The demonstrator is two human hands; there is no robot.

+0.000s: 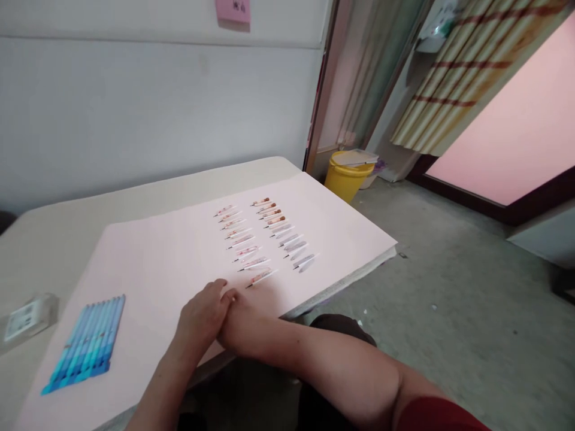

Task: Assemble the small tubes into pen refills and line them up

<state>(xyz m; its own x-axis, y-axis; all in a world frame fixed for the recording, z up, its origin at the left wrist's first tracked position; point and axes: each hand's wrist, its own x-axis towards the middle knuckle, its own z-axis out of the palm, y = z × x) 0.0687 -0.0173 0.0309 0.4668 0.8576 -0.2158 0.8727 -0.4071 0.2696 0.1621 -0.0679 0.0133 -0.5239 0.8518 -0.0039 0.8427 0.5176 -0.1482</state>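
My left hand (201,316) lies on the pink paper sheet (157,263) near the table's front edge, its fingers curled over my right hand. My right forearm (287,353) reaches in from the lower right, and the left hand covers the right hand's fingers. Just beyond the hands, several small pen-like pieces lie in two columns, a left column (242,248) with reddish print and a right column (283,233) going from brown to grey. The nearest piece (260,277) is a little right of my left thumb.
A flat pack of blue pens (87,344) lies on the sheet to the left. A clear plastic box (27,317) sits on the beige table (54,233) at the far left. A yellow bucket (345,176) stands on the floor past the table's far right corner.
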